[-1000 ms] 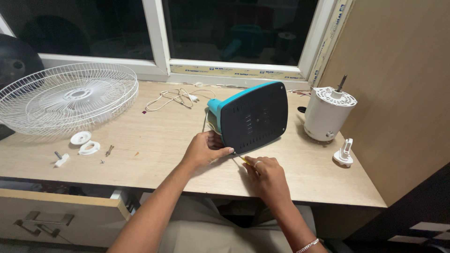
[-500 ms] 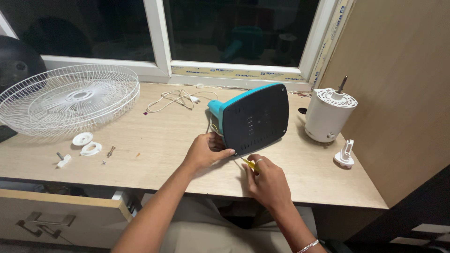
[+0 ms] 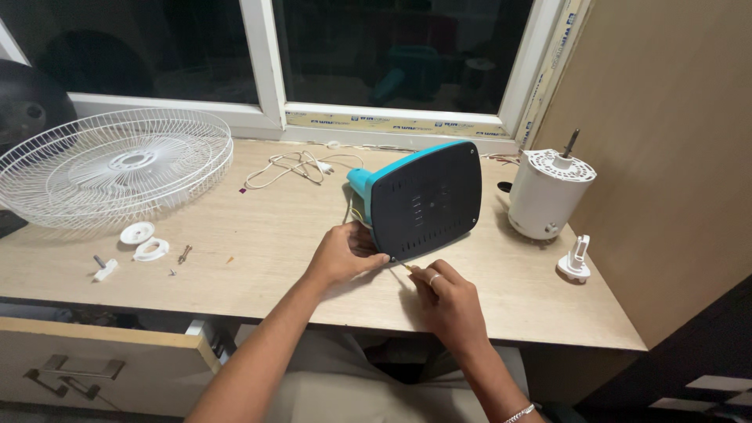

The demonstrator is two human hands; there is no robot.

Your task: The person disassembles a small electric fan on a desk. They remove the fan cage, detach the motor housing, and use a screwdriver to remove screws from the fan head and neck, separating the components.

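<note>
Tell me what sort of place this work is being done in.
Probably a room at home, used as a makeshift repair spot: a light wooden desk under a white-framed window, dark outside, with a white wire fan guard and a white fan motor laid out.

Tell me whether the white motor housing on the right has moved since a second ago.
No. The white motor housing stands in the same spot on the desk, just right of the teal fan base, close to the side panel.

1 head view, looking down at desk [image 3: 258, 251], near, facing window [image 3: 392, 55].
</note>
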